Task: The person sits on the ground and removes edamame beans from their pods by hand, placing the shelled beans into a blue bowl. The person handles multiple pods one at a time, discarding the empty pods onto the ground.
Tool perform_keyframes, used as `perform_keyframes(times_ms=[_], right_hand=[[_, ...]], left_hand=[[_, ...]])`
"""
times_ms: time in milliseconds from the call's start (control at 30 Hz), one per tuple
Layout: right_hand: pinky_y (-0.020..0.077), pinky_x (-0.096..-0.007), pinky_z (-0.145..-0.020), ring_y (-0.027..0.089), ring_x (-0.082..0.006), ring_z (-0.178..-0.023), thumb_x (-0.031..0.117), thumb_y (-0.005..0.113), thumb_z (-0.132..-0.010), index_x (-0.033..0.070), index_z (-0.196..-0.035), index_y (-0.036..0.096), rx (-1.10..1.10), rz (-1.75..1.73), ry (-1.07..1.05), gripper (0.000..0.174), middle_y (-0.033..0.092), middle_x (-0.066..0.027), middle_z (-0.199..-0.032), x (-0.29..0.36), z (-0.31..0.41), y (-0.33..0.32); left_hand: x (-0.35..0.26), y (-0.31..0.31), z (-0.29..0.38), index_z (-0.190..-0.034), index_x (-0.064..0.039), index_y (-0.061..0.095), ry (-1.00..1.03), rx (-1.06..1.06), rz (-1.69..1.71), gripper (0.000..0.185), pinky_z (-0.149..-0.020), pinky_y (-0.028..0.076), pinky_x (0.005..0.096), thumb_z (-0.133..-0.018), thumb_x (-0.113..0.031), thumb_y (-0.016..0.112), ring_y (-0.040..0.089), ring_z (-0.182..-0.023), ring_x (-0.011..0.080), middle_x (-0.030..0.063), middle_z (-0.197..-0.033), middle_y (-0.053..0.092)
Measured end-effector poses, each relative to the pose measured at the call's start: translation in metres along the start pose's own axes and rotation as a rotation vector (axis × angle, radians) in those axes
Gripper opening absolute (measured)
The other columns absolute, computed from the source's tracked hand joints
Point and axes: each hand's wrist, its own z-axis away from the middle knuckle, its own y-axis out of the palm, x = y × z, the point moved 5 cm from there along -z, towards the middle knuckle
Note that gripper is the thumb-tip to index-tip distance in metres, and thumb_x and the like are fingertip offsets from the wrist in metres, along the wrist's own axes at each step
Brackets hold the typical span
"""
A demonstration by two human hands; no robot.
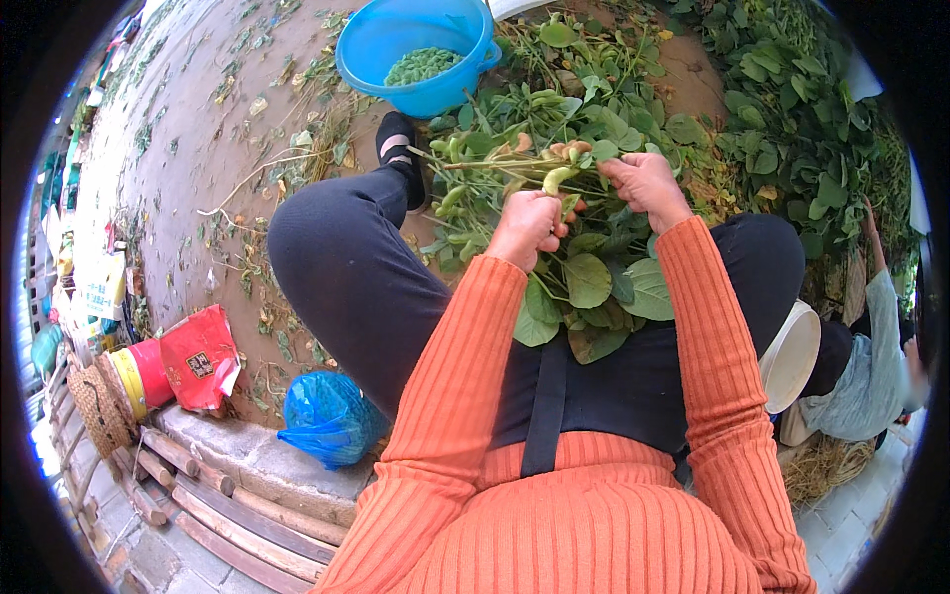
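Observation:
My left hand [528, 226] is closed on a green soybean pod [558, 178] beside the stalk of a leafy soybean plant [586, 278]. To its right, my right hand [640, 185] has its fingers pinched on the same plant's stem, near some brownish pods [568, 151]. The plant lies across my lap, its broad leaves hanging between my knees. More green pods [449, 199] show at the left of the stems. Beyond my foot stands a blue plastic basin [364, 70] with green pods [421, 65] in its bottom.
Cut soybean plants [801, 111] are heaped at the upper right. A tied blue plastic bag [330, 416] lies left of me on a concrete curb [245, 460], near a red bag [200, 356] and wooden poles [252, 531]. A white bucket [790, 356] and another person [861, 386] are at right.

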Motion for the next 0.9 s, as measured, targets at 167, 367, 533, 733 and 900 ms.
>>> perform_keyframes(times_ms=[167,367,533,733,900], right_hand=[[0.0315,-0.0184,-0.04,0.046,-0.002,-0.048,0.016,0.063,-0.083,0.004,-0.081,0.061,-0.152,-0.27,-0.229,0.013,0.06,0.0,-0.067,0.018,0.02,-0.014],[0.042,-0.0198,-0.051,0.053,-0.0049,-0.055,0.009,0.066,-0.08,-0.002,-0.086,0.063,-0.279,0.161,-0.593,0.014,0.064,-0.0022,-0.07,0.031,0.071,-0.002],[0.0436,-0.026,-0.056,0.052,-0.0104,-0.059,0.008,0.064,-0.08,-0.001,-0.106,0.063,-0.326,0.274,-0.593,0.028,0.06,-0.0092,-0.074,0.013,0.096,0.013],[0.0421,-0.0258,-0.055,0.045,-0.008,-0.056,0.005,0.057,-0.082,0.005,-0.129,0.049,-0.194,0.256,-0.49,0.047,0.056,-0.0089,-0.067,-0.002,0.114,0.03],[0.0445,-0.0291,-0.056,0.055,-0.0143,-0.056,0.011,0.053,-0.087,-0.001,-0.109,0.057,-0.217,0.22,-0.482,0.026,0.06,-0.0083,-0.064,-0.002,0.106,0.024]], left_hand=[[0.006,0.024,0.019,-0.102,0.009,0.06,-0.199,0.353,-0.107,0.034,-0.037,0.024,0.0162,-0.072,0.001,0.044,0.043,-0.055,0.0055,0.0039,-0.08,0.056],[-0.011,0.04,0.019,-0.109,-0.003,0.061,0.085,0.244,0.113,0.03,-0.042,0.027,0.0134,-0.09,-0.026,0.058,0.042,-0.059,0.0006,-0.0023,-0.086,0.058],[-0.006,0.044,0.017,-0.107,-0.001,0.062,0.139,0.211,0.124,0.029,-0.043,0.026,0.0165,-0.084,-0.018,0.066,0.042,-0.06,0.0027,-0.0015,-0.078,0.056],[-0.003,0.037,0.019,-0.103,0.001,0.063,0.118,0.173,0.19,0.024,-0.043,0.028,0.0168,-0.081,-0.01,0.065,0.041,-0.058,0.0025,-0.0009,-0.077,0.057],[-0.005,0.028,0.016,-0.105,0.002,0.062,0.126,0.116,0.117,0.025,-0.043,0.029,0.0169,-0.081,-0.008,0.064,0.041,-0.056,0.0022,-0.0006,-0.079,0.058]])
